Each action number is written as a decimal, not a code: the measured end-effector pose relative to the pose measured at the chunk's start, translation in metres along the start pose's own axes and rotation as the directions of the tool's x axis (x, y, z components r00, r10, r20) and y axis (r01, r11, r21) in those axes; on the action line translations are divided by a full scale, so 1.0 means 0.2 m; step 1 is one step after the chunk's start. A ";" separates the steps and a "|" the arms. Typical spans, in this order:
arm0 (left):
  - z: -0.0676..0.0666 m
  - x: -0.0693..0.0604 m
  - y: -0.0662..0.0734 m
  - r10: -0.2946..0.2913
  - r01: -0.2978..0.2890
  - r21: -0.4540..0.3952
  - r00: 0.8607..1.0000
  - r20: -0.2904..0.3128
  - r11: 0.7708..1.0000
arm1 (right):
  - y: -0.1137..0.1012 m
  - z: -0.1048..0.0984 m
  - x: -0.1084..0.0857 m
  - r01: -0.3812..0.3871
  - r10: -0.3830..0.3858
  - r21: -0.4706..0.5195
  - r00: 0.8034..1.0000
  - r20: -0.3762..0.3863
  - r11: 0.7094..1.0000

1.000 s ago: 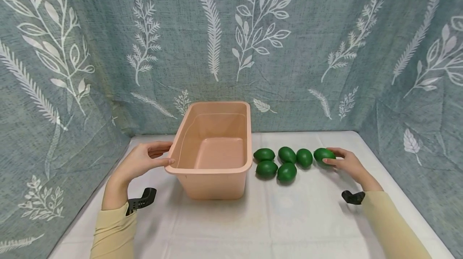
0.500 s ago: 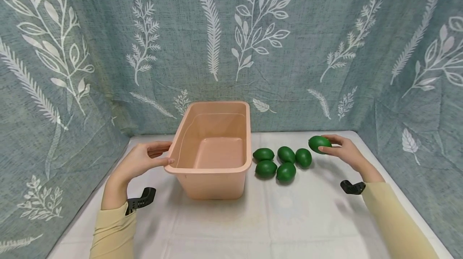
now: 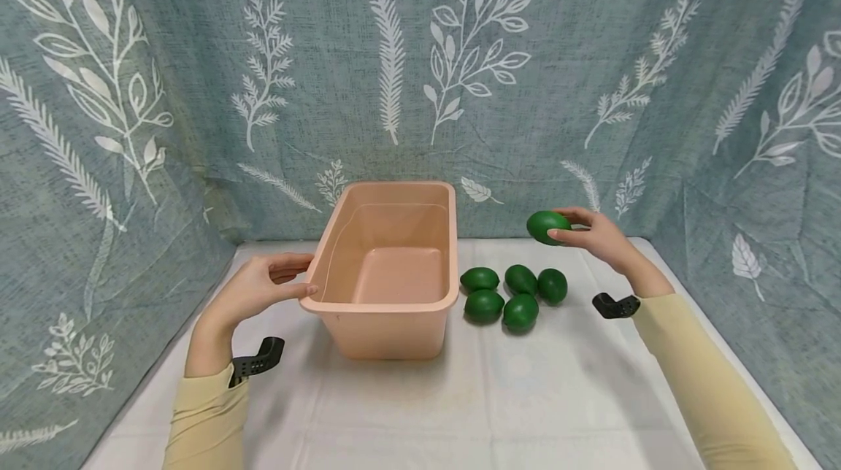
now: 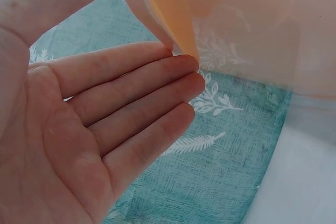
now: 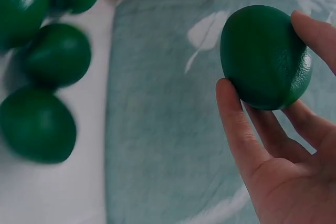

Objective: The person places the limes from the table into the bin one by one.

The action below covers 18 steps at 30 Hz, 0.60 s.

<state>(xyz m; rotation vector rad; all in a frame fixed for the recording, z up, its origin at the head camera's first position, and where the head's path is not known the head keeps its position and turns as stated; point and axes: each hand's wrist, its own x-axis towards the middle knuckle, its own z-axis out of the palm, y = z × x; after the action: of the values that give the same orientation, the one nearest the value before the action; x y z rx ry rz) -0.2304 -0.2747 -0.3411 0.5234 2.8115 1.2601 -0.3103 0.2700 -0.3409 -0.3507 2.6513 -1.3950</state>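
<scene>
A person's left hand (image 3: 259, 287), fingers straight and close together, touches the rim of a peach-coloured bin (image 3: 388, 335) on a white-covered table (image 3: 394, 415). The right hand (image 3: 594, 235) holds a green, lime-like fruit (image 3: 545, 227) between thumb and fingers, raised above the table (five similar fruits (image 3: 484, 306) lie there, just right of the bin).

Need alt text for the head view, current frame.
Right hand holding a green lime in the air; left hand touching a peach tub. Five more limes lie on white cloth to the tub's right, in front of a leaf-print curtain.
</scene>
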 end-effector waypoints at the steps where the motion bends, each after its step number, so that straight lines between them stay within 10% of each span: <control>1: 0.00 0.00 0.00 0.000 0.000 0.000 1.000 0.000 1.000 | -0.03 0.01 0.01 0.003 -0.003 0.005 1.000 0.004 1.000; 18: 0.00 0.01 0.00 -0.005 0.005 0.004 1.000 -0.001 1.000 | -0.43 0.19 0.21 0.146 -0.149 0.032 0.984 0.093 0.989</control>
<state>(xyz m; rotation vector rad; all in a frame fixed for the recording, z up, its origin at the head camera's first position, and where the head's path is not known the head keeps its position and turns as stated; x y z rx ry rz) -0.2323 -0.2742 -0.3420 0.5152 2.8148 1.2546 -0.3296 0.1822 -0.2914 -0.6070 2.5747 -1.4119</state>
